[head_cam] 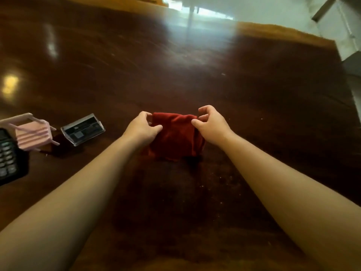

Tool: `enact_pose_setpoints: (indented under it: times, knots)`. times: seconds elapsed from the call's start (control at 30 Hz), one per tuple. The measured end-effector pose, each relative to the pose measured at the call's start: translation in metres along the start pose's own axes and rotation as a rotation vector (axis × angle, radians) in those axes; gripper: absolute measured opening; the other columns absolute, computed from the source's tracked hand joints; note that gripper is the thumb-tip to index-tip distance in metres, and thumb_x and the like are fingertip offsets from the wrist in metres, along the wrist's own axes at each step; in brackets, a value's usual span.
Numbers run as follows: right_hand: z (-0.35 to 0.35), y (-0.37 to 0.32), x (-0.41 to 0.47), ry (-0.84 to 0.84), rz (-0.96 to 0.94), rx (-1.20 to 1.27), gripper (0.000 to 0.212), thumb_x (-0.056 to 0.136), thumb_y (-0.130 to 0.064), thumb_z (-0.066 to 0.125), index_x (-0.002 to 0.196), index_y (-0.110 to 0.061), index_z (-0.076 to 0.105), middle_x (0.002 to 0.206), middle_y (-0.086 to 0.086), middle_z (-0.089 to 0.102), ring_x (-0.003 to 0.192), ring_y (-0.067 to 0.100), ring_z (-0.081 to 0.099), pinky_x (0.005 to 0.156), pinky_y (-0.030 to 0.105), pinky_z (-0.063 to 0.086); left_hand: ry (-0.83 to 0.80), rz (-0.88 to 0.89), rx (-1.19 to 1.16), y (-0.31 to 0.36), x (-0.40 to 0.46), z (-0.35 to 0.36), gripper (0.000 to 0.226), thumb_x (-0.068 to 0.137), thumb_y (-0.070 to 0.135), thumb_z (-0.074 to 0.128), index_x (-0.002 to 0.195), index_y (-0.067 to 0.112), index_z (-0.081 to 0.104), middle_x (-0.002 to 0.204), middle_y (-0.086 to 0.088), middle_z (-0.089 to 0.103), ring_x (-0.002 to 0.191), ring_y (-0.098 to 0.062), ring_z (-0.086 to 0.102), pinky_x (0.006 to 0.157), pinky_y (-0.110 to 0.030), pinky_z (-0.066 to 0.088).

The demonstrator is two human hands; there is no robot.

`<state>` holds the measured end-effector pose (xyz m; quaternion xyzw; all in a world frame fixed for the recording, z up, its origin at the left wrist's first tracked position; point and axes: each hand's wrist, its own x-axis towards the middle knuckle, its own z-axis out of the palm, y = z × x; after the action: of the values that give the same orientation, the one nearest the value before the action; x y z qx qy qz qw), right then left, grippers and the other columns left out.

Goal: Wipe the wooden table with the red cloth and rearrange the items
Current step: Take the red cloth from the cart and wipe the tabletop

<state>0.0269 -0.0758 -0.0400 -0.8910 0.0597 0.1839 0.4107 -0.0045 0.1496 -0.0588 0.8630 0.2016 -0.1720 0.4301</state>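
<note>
Both hands grip a folded red cloth (175, 134) at the middle of the wooden table (254, 90).
The left hand (143, 128) pinches its left edge, the right hand (211, 125) its right; a pink toy chair (32, 132), clear case (83, 129) and calculator (6, 155) sit far left.

table (195, 75): dark glossy wood | cloth (175, 133): red matt fabric | card holder (83, 129): clear shiny plastic

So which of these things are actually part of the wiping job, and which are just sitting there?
Part of the job:
red cloth, held by left hand and right hand
wooden table

To be rearranged, untouched now:
pink toy chair
clear card holder
calculator
</note>
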Motion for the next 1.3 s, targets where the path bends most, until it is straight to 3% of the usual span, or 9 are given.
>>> enact_pose_setpoints:
  times: [0.1,0.23,0.37,0.47,0.6,0.83,1.1,1.3]
  knots:
    - [0.033,0.003,0.012,0.057,-0.142,-0.275,0.054,0.092,-0.038,0.064,0.141,-0.024,0.047,0.136,0.004,0.053,0.124,0.024,0.049,0.100,0.039,0.045,0.067,0.008,0.214,-0.029,0.003,-0.001,0.068,0.084,0.043,0.072,0.142,0.020,0.045,0.132,-0.007,0.060,0.121,-0.029,0.057,0.099,-0.041,0.045]
    - [0.087,0.008,0.011,0.014,-0.303,-0.430,0.058,0.095,-0.051,0.052,0.148,-0.030,0.041,0.160,0.009,0.032,0.149,0.030,0.017,0.119,0.050,0.021,0.180,-0.006,0.375,-0.074,-0.012,-0.009,0.068,0.084,0.050,0.067,0.142,0.024,0.045,0.136,-0.010,0.055,0.124,-0.034,0.050,0.099,-0.049,0.044]
    - [0.141,0.015,0.011,-0.073,-0.281,-0.609,0.070,0.093,-0.071,0.024,0.156,-0.043,0.012,0.169,0.002,0.000,0.152,0.032,-0.013,0.115,0.058,-0.011,0.211,-0.032,0.491,-0.110,-0.028,-0.019,0.070,0.086,0.055,0.063,0.146,0.025,0.041,0.145,-0.007,0.048,0.133,-0.032,0.042,0.100,-0.052,0.044]
    - [0.170,0.019,0.013,0.003,-0.266,-0.692,0.073,0.091,-0.076,0.011,0.155,-0.045,-0.004,0.169,0.001,-0.008,0.150,0.032,-0.022,0.110,0.058,-0.026,0.209,0.000,0.606,-0.127,-0.033,-0.023,0.080,0.086,0.063,0.057,0.152,0.025,0.033,0.155,-0.007,0.040,0.143,-0.032,0.031,0.109,-0.053,0.039]
    - [0.185,0.020,0.022,0.088,-0.402,-0.756,0.067,0.094,-0.073,0.011,0.153,-0.048,-0.007,0.169,0.003,0.000,0.151,0.035,-0.016,0.113,0.061,-0.020,0.190,-0.030,0.694,-0.138,-0.028,-0.025,0.087,0.084,0.069,0.053,0.156,0.031,0.020,0.161,-0.005,0.030,0.148,-0.031,0.022,0.114,-0.054,0.032]
    - [0.200,0.011,0.043,0.049,-0.699,-0.762,0.062,0.097,-0.071,0.021,0.152,-0.050,0.003,0.166,0.004,0.021,0.152,0.037,0.004,0.116,0.066,-0.004,0.200,-0.041,0.734,-0.140,-0.017,-0.016,0.095,0.077,0.080,0.046,0.155,0.038,0.012,0.166,-0.004,0.015,0.151,-0.032,0.011,0.114,-0.061,0.027]
    - [0.185,0.019,0.050,0.005,-0.706,-0.764,0.064,0.095,-0.074,0.019,0.152,-0.051,0.001,0.168,0.003,0.015,0.152,0.039,-0.005,0.115,0.064,-0.008,0.089,-0.039,0.807,-0.128,-0.005,0.010,0.121,0.053,0.104,0.013,0.154,0.042,-0.012,0.168,-0.002,-0.010,0.152,-0.034,-0.010,0.112,-0.070,0.016]
    - [0.135,0.049,0.060,0.047,-0.604,-0.755,0.064,0.094,-0.072,0.021,0.154,-0.051,0.009,0.168,0.002,0.012,0.152,0.037,-0.007,0.117,0.061,-0.008,0.095,-0.007,0.846,-0.101,0.001,0.039,0.132,0.043,0.109,0.010,0.154,0.041,-0.013,0.167,-0.003,-0.014,0.150,-0.034,-0.017,0.112,-0.071,0.010]
